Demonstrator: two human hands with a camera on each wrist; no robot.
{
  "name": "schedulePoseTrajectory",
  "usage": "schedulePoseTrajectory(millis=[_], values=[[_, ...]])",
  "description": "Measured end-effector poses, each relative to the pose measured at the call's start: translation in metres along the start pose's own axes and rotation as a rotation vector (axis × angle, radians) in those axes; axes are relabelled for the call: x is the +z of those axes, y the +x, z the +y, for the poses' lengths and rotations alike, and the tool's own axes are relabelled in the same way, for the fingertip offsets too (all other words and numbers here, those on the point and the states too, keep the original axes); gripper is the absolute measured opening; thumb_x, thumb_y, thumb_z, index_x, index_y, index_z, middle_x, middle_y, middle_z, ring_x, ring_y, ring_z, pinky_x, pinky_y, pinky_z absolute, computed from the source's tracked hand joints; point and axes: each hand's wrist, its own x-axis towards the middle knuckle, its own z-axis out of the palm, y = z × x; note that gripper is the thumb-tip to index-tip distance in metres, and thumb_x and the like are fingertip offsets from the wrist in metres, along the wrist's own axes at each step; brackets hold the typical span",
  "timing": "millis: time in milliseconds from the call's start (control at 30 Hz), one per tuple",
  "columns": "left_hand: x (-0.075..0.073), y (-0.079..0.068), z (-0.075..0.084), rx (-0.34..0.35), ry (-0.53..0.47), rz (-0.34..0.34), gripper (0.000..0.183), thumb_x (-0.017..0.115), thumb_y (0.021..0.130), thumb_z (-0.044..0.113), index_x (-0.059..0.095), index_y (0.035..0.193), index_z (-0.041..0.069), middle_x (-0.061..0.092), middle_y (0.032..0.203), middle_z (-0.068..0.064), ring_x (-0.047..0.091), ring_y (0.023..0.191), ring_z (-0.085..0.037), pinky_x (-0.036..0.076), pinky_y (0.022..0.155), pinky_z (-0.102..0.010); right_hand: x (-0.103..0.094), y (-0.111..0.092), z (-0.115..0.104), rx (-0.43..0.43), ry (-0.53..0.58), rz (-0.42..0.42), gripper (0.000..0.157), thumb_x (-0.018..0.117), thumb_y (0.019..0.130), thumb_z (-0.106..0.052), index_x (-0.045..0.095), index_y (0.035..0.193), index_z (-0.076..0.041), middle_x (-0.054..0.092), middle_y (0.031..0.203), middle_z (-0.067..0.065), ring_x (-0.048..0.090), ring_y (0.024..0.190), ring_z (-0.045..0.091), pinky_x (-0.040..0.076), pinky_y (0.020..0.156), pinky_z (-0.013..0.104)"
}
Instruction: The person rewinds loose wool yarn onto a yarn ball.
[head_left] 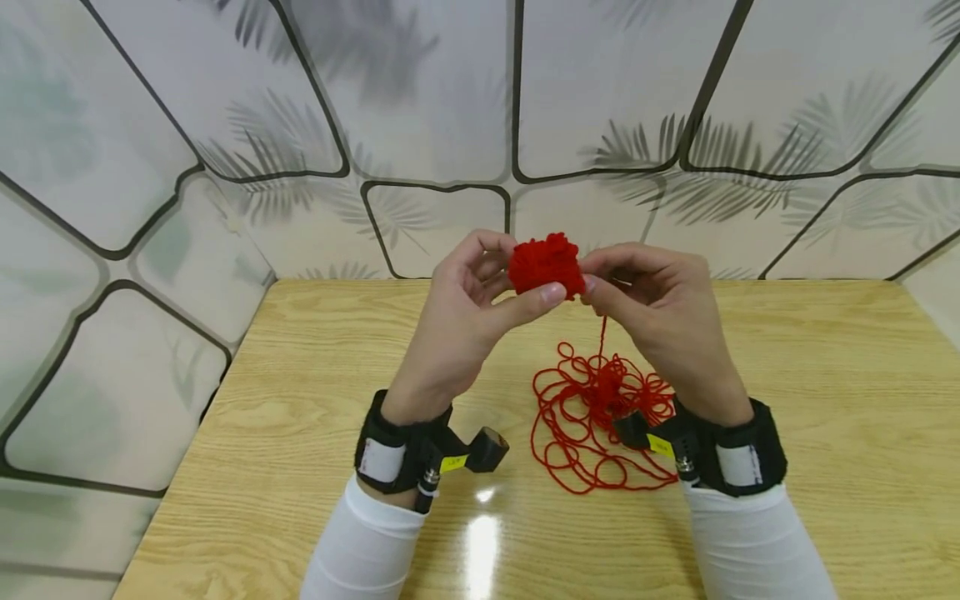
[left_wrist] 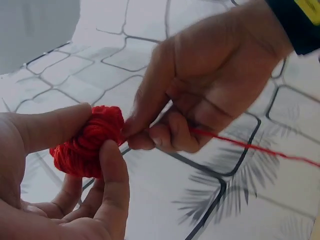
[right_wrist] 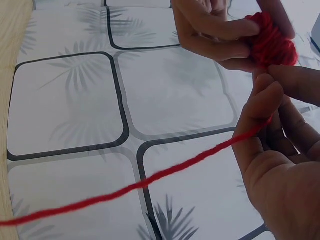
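Note:
A small ball of red yarn [head_left: 546,267] is held up above the table between the thumb and fingers of my left hand [head_left: 472,312]. Close against its right side, my right hand [head_left: 663,308] pinches the yarn strand [right_wrist: 190,162] between thumb and fingertips. In the left wrist view the wound yarn ball [left_wrist: 90,142] shows thick wrapped layers, and the strand trails away to the right from my right hand [left_wrist: 200,90]. Below, a loose tangle of red yarn [head_left: 577,417] lies on the table, partly hidden by the right wrist's camera.
The pale wooden table [head_left: 300,400] ends at a wall [head_left: 442,225] with dark outlined panels and leaf prints. A black strap with a small camera [head_left: 487,450] sits on the left wrist, and another strap [head_left: 738,450] on the right.

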Motion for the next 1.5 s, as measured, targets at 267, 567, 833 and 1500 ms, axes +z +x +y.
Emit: schedulePoseTrajectory(millis=[267, 567, 833, 1500], values=[[0.0, 0.002, -0.004, 0.096, 0.312, 0.105, 0.037, 0.074, 0.076, 0.021, 0.049, 0.101, 0.01, 0.063, 0.095, -0.004, 0.059, 0.087, -0.023, 0.051, 0.07, -0.039, -0.001, -0.001, -0.002, -0.024, 0.022, 0.062, 0.016, 0.065, 0.081, -0.002, 0.066, 0.097, 0.0, 0.061, 0.085, 0.019, 0.052, 0.071, 0.025, 0.045, 0.061, 0.029], [0.001, 0.004, -0.004, 0.118, 0.238, 0.17, 0.037, 0.073, 0.076, 0.018, 0.049, 0.102, 0.006, 0.063, 0.097, -0.008, 0.058, 0.089, -0.025, 0.052, 0.069, -0.04, 0.0, -0.001, -0.002, -0.023, 0.002, 0.06, 0.017, 0.065, 0.081, -0.002, 0.067, 0.097, -0.001, 0.061, 0.086, 0.018, 0.054, 0.072, 0.024, 0.047, 0.063, 0.029], [0.001, 0.005, -0.009, 0.187, 0.3, 0.167, 0.032, 0.069, 0.081, 0.02, 0.049, 0.102, 0.006, 0.065, 0.09, -0.005, 0.06, 0.076, -0.023, 0.051, 0.06, -0.04, 0.002, -0.001, -0.003, -0.035, -0.041, 0.036, 0.018, 0.064, 0.082, -0.003, 0.067, 0.1, -0.003, 0.063, 0.09, 0.017, 0.054, 0.076, 0.025, 0.048, 0.067, 0.029], [-0.008, 0.004, 0.001, 0.118, -0.122, -0.063, 0.046, 0.063, 0.084, 0.007, 0.044, 0.126, 0.003, 0.05, 0.124, -0.02, 0.052, 0.111, -0.034, 0.043, 0.091, -0.046, 0.01, 0.001, 0.007, -0.007, -0.097, -0.048, 0.018, 0.064, 0.084, -0.007, 0.067, 0.102, -0.006, 0.064, 0.092, 0.012, 0.057, 0.078, 0.024, 0.05, 0.07, 0.028]])
